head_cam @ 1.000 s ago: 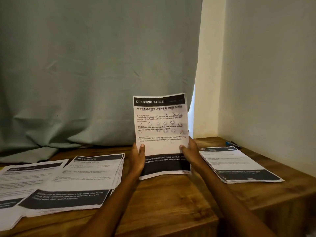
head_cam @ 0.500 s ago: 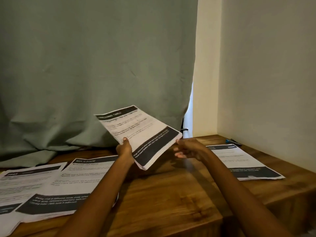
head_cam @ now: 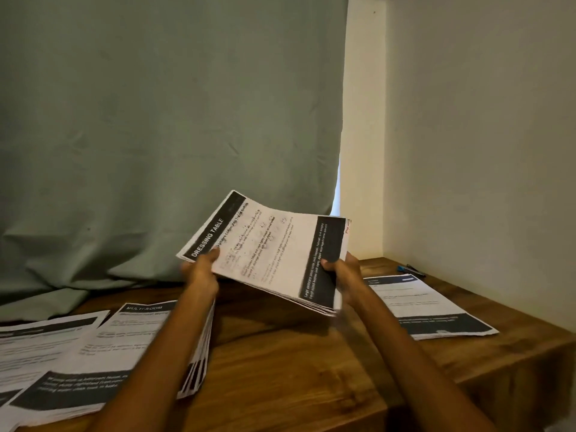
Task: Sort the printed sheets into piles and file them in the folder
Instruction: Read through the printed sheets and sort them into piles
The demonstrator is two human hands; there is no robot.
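A stack of printed sheets headed "DRESSING TABLE" [head_cam: 274,247] hangs in the air above the wooden table [head_cam: 296,363], turned sideways with its header to the left. My left hand [head_cam: 201,271] pinches the header end, thumb on top. My right hand [head_cam: 341,272] grips the dark footer end. On the table lie a "MULTI-ROOM" pile [head_cam: 124,353] at the left, another pile [head_cam: 34,347] at the far left, and a pile [head_cam: 427,307] at the right. No folder is in view.
A green curtain [head_cam: 156,135] hangs behind the table and bunches on its back edge. A cream wall [head_cam: 483,151] closes the right side. A blue pen [head_cam: 410,270] lies in the back right corner. The table's front edge runs close below my arms.
The stack went from upright in both hands, to tilted in the left hand alone, to sideways. My right hand has taken hold of the footer end again.
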